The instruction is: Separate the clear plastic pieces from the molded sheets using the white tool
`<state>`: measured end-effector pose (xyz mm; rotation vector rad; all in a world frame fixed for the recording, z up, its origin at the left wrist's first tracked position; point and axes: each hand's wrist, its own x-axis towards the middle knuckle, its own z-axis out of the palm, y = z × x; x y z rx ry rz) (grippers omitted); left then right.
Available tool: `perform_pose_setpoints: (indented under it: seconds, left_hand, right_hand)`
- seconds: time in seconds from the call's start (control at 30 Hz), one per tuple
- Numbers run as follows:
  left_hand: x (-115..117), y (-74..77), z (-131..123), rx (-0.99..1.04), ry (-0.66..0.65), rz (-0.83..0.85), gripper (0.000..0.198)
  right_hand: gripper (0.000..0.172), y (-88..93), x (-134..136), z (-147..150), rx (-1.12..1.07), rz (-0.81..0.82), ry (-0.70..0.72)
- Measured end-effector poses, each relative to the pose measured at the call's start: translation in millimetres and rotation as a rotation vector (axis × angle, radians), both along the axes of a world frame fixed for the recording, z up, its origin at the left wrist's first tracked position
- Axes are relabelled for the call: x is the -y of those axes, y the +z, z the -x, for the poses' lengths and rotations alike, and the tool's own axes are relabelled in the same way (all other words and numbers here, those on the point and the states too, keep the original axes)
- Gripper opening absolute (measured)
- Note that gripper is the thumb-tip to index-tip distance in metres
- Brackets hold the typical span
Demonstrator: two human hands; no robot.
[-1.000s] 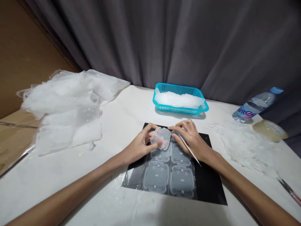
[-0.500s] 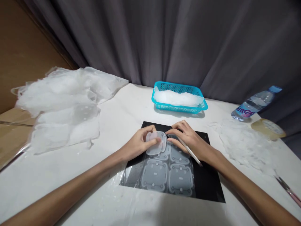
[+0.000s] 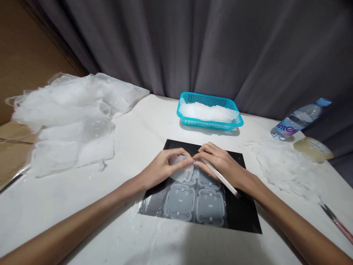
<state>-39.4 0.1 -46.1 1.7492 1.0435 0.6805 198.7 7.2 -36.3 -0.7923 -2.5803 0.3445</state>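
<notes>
My left hand (image 3: pixel 160 167) pinches a translucent, rounded-square plastic piece (image 3: pixel 182 176) between thumb and fingers, above a black board (image 3: pixel 244 215). My right hand (image 3: pixel 227 165) holds a slim white pen-like tool (image 3: pixel 222 179), its back end pointing toward me. The right fingertips meet the left ones at the piece's upper right edge; what they pinch there is too small to make out. Beneath both hands, a clear sheet with several similar rounded-square pieces (image 3: pixel 179 203) lies on the board, its upper part partly covered by the hands.
A blue basket (image 3: pixel 211 125) with white translucent pieces stands at the back. Translucent sheets (image 3: pixel 71 110) are heaped at the left. On the right are thin clear scraps (image 3: pixel 286 171), a water bottle (image 3: pixel 298 119), a tape roll (image 3: pixel 314 149) and a pink-handled metal tool (image 3: pixel 338 222).
My right fingertips have moved left to meet the left fingertips at the piece's edge. The piece has tilted and is more covered by the left fingers. The whole view has shifted slightly.
</notes>
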Motion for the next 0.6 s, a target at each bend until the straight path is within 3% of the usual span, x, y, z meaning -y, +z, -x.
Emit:
perform_pose_setpoints:
  seconds: [0.17, 0.23, 0.3, 0.37, 0.43, 0.53, 0.6]
  left_hand:
    - [2, -5.4, -3, -0.034, 0.071, -0.083, 0.022]
    - [-7, -11.1, 1, 0.040, 0.257, -0.053, 0.021]
    - [-19, -15.3, 8, 0.199, 0.544, 0.000, 0.021]
    - [-27, -14.7, 15, 0.272, 0.657, 0.001, 0.022]
    - [-25, -8.9, 18, 0.311, 0.609, 0.020, 0.023]
    - [-9, 2.1, 10, 0.372, 0.317, 0.122, 0.027]
    - [2, 5.6, 3, 0.351, 0.192, 0.135, 0.026]
  right_hand:
    - [0.027, -8.3, -2, 2, 0.036, -0.174, 0.007]
    - [0.026, -9.0, 0, 3, 0.016, -0.259, 0.001]
    - [0.023, -5.5, 2, 3, -0.034, -0.274, -0.014]
    - [0.020, -0.4, 3, 0, -0.111, -0.244, -0.077]
    - [0.018, 1.9, 0, -3, -0.187, -0.226, -0.215]
    - [0.019, -5.2, -10, -9, -0.211, -0.207, -0.438]
    - [0.019, -14.4, -19, -12, -0.177, -0.237, -0.537]
